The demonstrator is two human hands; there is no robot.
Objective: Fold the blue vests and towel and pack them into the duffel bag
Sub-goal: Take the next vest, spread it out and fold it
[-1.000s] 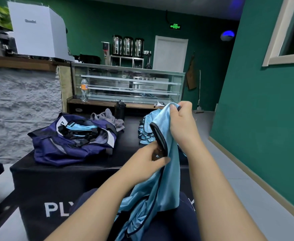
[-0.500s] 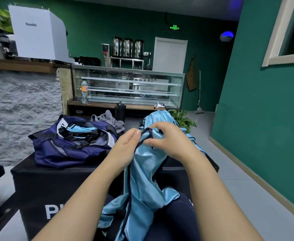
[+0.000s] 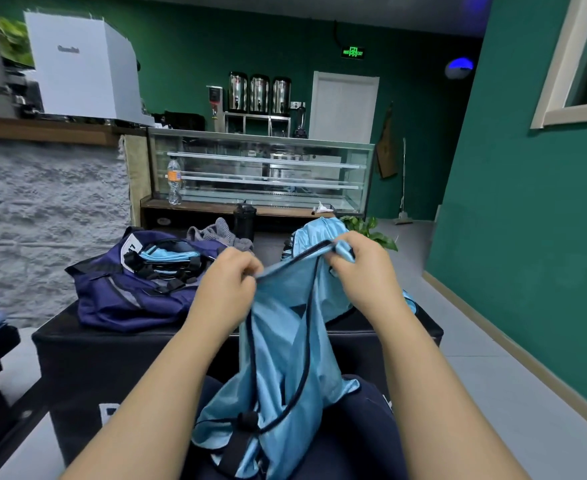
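**One head-worn view, looking forward and down**

A single wide-angle camera sits on the person's head. It faces ahead and slightly downward, so both forearms rise from the bottom edge. The hands are close to the lens; the black table [image 3: 389, 336] lies just beyond them, and a glass display counter [image 3: 261, 168] stands farther back (straight lines bow toward the edges).

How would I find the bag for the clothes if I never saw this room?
Look at the low black table in front of the glass display counter. On its left side slumps a dark navy fabric duffel bag, unzipped, with light blue cloth showing inside. It is the only dark blue thing there; the grey towel lies behind it.
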